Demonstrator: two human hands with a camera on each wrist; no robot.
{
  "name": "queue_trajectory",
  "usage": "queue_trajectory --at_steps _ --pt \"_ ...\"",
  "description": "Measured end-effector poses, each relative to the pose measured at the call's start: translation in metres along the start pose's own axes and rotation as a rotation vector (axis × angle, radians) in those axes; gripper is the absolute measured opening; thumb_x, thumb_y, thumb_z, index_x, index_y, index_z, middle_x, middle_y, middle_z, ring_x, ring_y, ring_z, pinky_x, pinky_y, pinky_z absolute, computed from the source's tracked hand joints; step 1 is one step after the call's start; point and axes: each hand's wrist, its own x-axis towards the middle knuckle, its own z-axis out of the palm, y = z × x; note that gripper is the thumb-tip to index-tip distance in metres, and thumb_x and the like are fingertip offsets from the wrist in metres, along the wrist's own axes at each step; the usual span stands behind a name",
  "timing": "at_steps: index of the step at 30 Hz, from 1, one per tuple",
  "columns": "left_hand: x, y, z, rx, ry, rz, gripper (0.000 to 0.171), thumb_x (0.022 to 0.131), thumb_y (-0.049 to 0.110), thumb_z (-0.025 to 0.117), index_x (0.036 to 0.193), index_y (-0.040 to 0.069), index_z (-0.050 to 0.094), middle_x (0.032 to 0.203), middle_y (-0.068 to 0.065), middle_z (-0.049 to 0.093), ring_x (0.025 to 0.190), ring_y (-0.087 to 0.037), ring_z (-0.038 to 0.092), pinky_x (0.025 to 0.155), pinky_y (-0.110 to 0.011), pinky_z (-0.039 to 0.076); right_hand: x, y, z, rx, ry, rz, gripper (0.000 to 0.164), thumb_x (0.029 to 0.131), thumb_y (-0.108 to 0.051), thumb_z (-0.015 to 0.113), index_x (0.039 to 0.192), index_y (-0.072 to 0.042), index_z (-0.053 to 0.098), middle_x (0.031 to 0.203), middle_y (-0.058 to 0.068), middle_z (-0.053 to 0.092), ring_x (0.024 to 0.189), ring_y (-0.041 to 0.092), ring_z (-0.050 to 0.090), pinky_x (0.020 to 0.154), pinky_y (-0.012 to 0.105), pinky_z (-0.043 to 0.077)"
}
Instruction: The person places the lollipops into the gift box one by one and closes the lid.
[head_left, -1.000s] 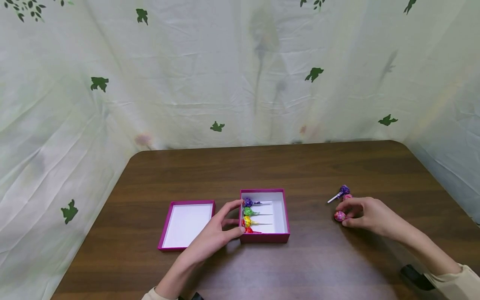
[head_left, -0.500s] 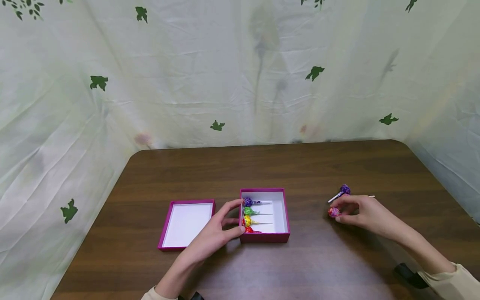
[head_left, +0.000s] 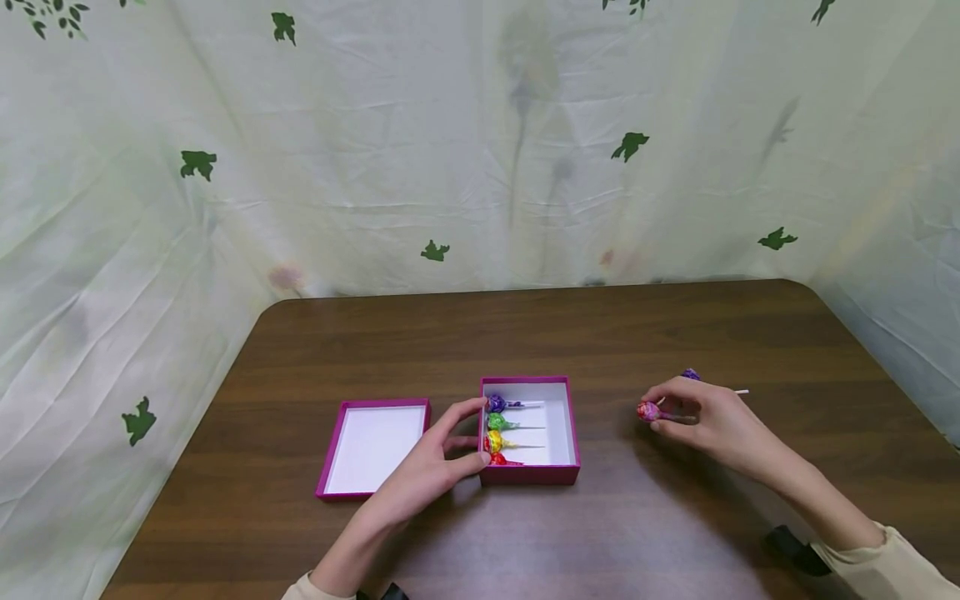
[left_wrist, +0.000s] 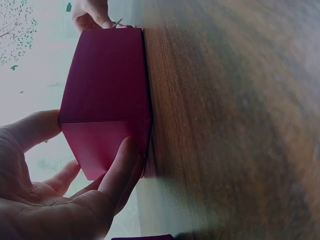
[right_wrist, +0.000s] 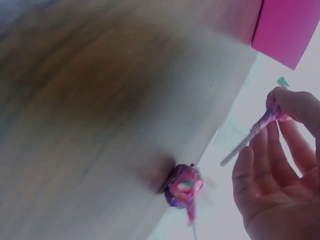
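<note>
My left hand holds the left side of an open magenta box, thumb at its near corner and fingers along the wall. Inside, a purple lollipop, a green one, a yellow one and a red one lie in a column, heads left and sticks right. To the right, my right hand pinches a pink-and-red lollipop by its head, above the table; its stick slants back under the palm in the right wrist view. Another pink lollipop lies on the table there. Behind the right hand a purple lollipop is mostly hidden.
A magenta lid with a white inside lies left of the box, partly behind the left hand. The brown wooden table ends at a pale leaf-patterned curtain. Bare tabletop lies between the box and the right hand.
My right hand has moved left and slightly up with the pink-and-red lollipop, away from the others, whose white stick has come into view. The left hand and the box have stayed put.
</note>
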Motion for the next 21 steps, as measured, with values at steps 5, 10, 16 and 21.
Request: queue_trajectory --at_steps 5,10,16,21 --pt "0.0 0.0 0.0 0.009 0.004 -0.005 0.063 0.09 0.02 0.069 0.147 0.025 0.042 0.153 -0.004 0.034 0.121 -0.028 0.054 0.091 -0.044 0.047 0.007 -0.007 0.003 0.008 0.052 -0.107 0.034 0.08 -0.005 0.081 0.104 -0.026 0.069 0.096 -0.016 0.065 0.087 0.006 0.061 0.075 0.024 0.05" --pt "0.001 -0.001 0.0 0.019 0.007 -0.007 0.063 0.09 0.02 0.069 0.147 0.025 0.042 0.153 -0.004 0.034 0.121 -0.029 0.054 0.092 -0.046 0.047 0.014 -0.015 0.007 0.038 0.083 -0.168 0.038 0.079 0.0 0.081 0.105 -0.024 0.069 0.098 -0.015 0.066 0.086 0.007 0.062 0.074 0.025 0.051" --pt "0.001 -0.001 0.0 0.027 0.007 -0.005 0.063 0.09 0.022 0.069 0.147 0.025 0.042 0.153 -0.003 0.034 0.12 -0.028 0.055 0.092 -0.047 0.046 0.02 -0.027 0.016 0.025 0.126 -0.165 0.04 0.077 -0.001 0.082 0.107 -0.023 0.069 0.1 -0.015 0.065 0.084 0.008 0.061 0.074 0.026 0.049" --pt "0.0 -0.001 0.0 0.027 0.008 -0.007 0.063 0.09 0.021 0.069 0.147 0.026 0.043 0.152 -0.002 0.035 0.12 -0.028 0.055 0.09 -0.046 0.046 0.021 -0.039 0.024 0.071 0.137 -0.155 0.04 0.078 -0.003 0.082 0.11 -0.023 0.069 0.104 -0.015 0.065 0.087 0.007 0.061 0.078 0.028 0.05"
